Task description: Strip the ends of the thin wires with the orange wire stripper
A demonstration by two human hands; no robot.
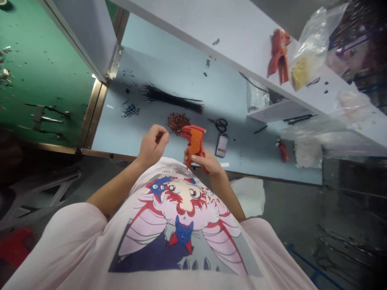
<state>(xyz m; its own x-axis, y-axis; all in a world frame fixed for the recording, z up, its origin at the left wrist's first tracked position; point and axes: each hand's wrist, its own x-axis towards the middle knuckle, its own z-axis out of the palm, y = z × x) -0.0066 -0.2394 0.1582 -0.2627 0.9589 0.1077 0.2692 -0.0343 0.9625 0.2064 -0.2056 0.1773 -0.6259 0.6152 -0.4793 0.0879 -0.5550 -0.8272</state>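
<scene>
My right hand [208, 160] is wrapped around the handles of an orange-red wire stripper [196, 139], its head pointing left. Just left of that head, my left hand [154, 145] is closed in a pinch. A thin dark wire [171, 132] seems to run from those fingertips toward the stripper's jaws; whether it sits inside them I cannot tell. Behind the tool lies a heap of small reddish-brown bits [177, 120]. Farther back, a bundle of black wires [172, 98] stretches across the light blue tabletop [145, 133].
Black-handled scissors [221, 124] and a phone [222, 146] lie right of my hands. A small wire pile [130, 110] is at the left. On the white shelf [242, 52] rest another orange tool [278, 56] and a plastic bag [311, 44]. A red-handled tool [283, 150] lies far right.
</scene>
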